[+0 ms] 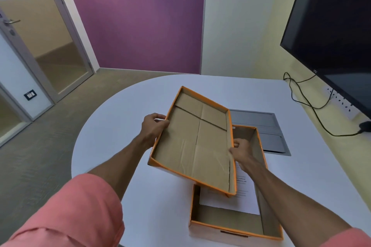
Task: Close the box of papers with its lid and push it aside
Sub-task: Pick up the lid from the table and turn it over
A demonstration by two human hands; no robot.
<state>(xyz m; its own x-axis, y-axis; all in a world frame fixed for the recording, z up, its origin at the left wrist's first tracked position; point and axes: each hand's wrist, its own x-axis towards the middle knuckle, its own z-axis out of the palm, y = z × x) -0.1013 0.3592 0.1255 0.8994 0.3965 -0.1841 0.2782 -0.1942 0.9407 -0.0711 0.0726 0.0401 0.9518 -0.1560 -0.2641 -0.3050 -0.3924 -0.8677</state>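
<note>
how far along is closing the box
Done: the papers lie inside the open box. In hand: the left hand and right hand hold the lid by its long sides, hollow side up, tilted above the box. Left: turn the lid over, seat it, then push the box aside.

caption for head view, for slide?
Both hands hold the lid, underside up, above the open box of papers.
</note>
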